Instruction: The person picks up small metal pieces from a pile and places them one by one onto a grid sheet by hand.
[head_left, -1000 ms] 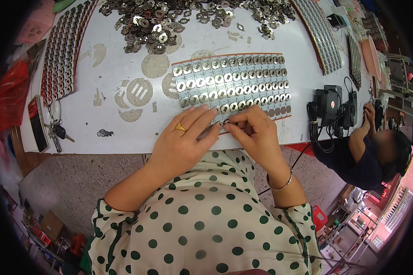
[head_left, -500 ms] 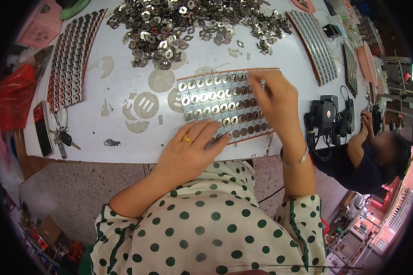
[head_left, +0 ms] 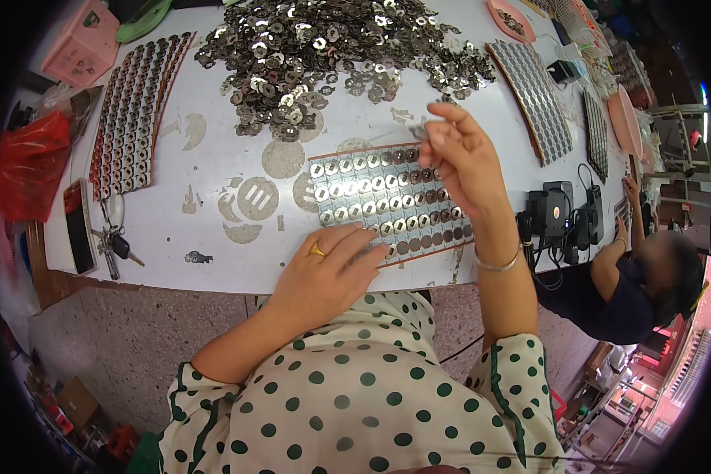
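A rectangular panel (head_left: 404, 192) with a brown edge lies on the table before me. Rows of round silver discs with small dark openings cover much of it; other places are darker. My left hand (head_left: 328, 265), with a gold ring, rests at the panel's near left corner. Its thumb and forefinger are drawn together at the near row; what they pinch is blurred. Above the panel's far right part, my right hand (head_left: 464, 162) is raised. A small grey metal piece (head_left: 421, 133), smeared by motion, is between its thumb and fingertips, while the other fingers curl loosely.
A heap of loose metal pieces (head_left: 292, 59) spreads at the back. More panels stand left (head_left: 134, 118) and right (head_left: 533, 107). Black adapters with cables (head_left: 557, 209) lie at the right, near another person (head_left: 608, 284). Keys (head_left: 118, 245) and a phone (head_left: 77, 225) lie left.
My right hand has lifted off the panel's right side toward the heap, its fingers loosening. My left hand stays at the near left corner. The whole view has shifted slightly.
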A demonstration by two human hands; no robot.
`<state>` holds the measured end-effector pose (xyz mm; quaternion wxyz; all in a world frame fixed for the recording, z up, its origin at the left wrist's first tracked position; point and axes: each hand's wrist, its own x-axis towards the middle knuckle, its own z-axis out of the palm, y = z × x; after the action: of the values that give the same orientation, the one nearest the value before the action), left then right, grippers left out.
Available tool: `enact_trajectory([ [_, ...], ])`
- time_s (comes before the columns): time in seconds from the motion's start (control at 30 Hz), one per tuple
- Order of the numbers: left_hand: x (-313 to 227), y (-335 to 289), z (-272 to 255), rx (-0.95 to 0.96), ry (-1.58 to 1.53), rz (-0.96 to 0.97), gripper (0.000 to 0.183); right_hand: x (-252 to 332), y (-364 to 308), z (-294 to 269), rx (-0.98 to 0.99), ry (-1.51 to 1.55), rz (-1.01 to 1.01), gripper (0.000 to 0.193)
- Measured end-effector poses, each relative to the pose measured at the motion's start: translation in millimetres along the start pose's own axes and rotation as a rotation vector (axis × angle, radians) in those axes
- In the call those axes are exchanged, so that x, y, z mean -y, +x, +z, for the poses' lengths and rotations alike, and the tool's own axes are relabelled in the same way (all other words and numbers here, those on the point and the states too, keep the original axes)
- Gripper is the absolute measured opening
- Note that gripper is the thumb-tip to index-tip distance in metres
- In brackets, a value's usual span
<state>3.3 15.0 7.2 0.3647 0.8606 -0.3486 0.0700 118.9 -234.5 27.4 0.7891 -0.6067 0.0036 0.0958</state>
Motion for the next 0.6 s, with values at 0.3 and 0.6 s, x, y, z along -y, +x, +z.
enact_trajectory([
  [0.3,-10.6,31.2,-14.2,-0.245,-0.611,-0.258,0.034,-22.9,-78.7,25.5,0.233,0.531,0.173,0.045],
  [0.6,-8.9,24.3,-9.6,-0.135,-0.586,-0.356,0.016,-9.1,-111.3,49.1,0.095,-0.023,-0.001,0.028],
])
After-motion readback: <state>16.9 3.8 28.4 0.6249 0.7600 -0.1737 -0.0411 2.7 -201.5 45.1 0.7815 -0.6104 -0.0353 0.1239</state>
